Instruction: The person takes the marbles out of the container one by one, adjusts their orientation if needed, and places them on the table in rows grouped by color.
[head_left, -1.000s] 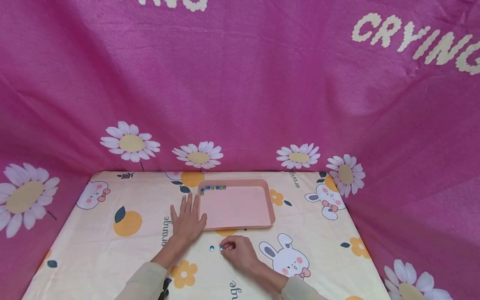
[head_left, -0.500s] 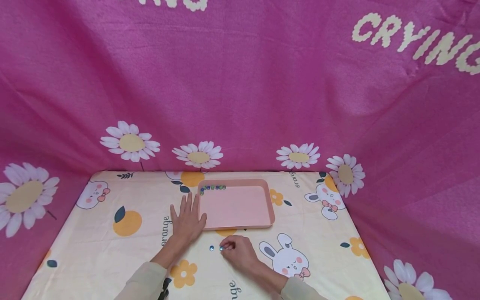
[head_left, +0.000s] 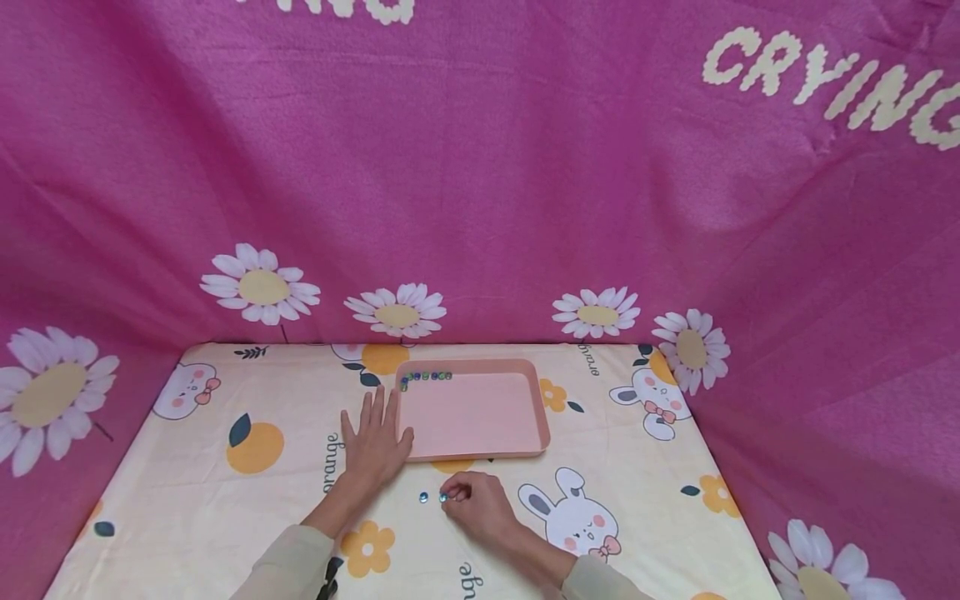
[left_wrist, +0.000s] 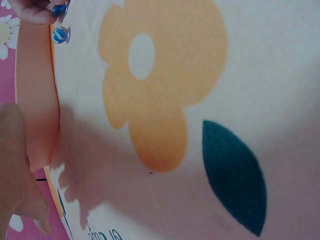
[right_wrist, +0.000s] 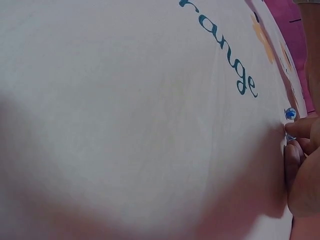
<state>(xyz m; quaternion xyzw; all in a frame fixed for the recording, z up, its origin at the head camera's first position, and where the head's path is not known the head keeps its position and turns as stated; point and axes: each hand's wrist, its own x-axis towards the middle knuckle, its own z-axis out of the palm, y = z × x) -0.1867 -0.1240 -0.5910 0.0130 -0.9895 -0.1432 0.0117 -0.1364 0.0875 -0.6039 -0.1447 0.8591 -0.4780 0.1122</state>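
Observation:
My left hand [head_left: 377,446] lies with fingers spread along the left side of a pink tray [head_left: 542,412], its thumb over the tray's near left corner. In front of the tray, my right hand [head_left: 482,504] pinches a blue glass marble [head_left: 443,497] between thumb and finger, close over the cloth. Just left of it a second blue marble [head_left: 423,497] rests on the cloth; the left wrist view shows white swirls on this marble [left_wrist: 60,35]. Inside the tray, several green and blue marbles [head_left: 426,376] line the far left edge and turn down at the corner.
A cream tablecloth [head_left: 637,517] printed with rabbits, oranges and flowers covers the table. Magenta curtains [head_left: 480,183] with daisies hang behind and along both sides. In the left wrist view the tray's side wall [left_wrist: 37,100] stands beside the swirled marble.

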